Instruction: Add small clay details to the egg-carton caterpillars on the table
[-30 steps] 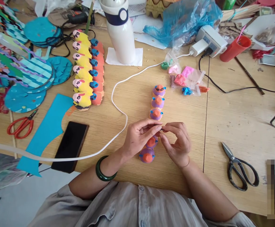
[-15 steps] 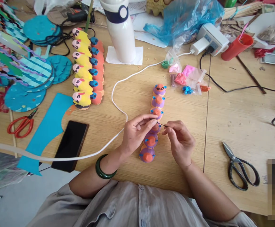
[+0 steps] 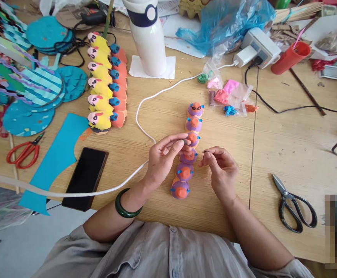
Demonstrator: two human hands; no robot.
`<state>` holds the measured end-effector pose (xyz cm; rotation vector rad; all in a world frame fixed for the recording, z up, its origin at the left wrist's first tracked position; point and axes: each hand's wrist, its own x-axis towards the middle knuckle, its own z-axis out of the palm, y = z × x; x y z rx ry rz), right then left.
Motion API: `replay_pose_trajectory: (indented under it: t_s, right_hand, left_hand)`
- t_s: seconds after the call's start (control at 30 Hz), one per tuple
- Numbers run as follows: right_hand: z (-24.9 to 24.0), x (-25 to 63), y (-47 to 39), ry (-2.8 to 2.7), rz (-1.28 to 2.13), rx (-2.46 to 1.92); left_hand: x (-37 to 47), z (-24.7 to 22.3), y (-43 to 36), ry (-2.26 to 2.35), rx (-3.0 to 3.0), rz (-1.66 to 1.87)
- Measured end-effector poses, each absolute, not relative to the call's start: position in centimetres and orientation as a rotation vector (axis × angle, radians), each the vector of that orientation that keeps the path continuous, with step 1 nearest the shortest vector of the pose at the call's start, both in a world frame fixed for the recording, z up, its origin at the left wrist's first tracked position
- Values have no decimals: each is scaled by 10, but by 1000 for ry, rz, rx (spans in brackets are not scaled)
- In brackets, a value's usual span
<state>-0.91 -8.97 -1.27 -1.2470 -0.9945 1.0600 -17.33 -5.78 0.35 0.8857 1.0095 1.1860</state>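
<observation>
A row of purple and orange clay-covered bumps [image 3: 185, 171] with small blue side pieces lies on the table between my hands. The farthest bump [image 3: 195, 109] carries black marks on its orange part. My left hand [image 3: 165, 156] hovers over the middle of the row, thumb and fingers pinched on a small dark lump of clay [image 3: 185, 142]. To the right of the row, my right hand [image 3: 221, 170] pinches a tiny dark piece of clay [image 3: 205, 151] at its fingertips. The two hands are apart.
Yellow and orange painted rows [image 3: 100, 83] stand at the left, near a phone [image 3: 85, 178], blue paper [image 3: 55, 164] and red scissors [image 3: 25, 152]. Bags of coloured clay [image 3: 229, 94], a white bottle [image 3: 148, 42] and a power strip [image 3: 259, 48] sit farther back. Black scissors [image 3: 293, 204] lie right; a white cable [image 3: 139, 112] crosses the table.
My hands have separated: the dark strand stretched between them has parted. The left hand has shifted slightly left, with the lump now showing; the right has barely moved.
</observation>
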Motion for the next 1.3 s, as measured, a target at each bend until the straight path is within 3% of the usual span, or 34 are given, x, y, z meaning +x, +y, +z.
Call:
replay_pose_trajectory:
  t_s: [0.37, 0.73, 1.07, 1.3]
  right_hand:
    - [-17, -7, -90, -943, 1161, -1214]
    - [-4, -8, -91, -1154, 1253, -1209]
    - [-4, -9, -91, -1076, 1379, -1186]
    - [-10, -9, -88, -835, 1365, -1128]
  left_hand:
    - [-174, 9, -62, 873, 776, 1081]
    - [-170, 10, -65, 1004, 1324, 1055]
    - [-170, 11, -64, 1033, 1423, 1140]
    - [-172, 7, -66, 971, 1116, 1066]
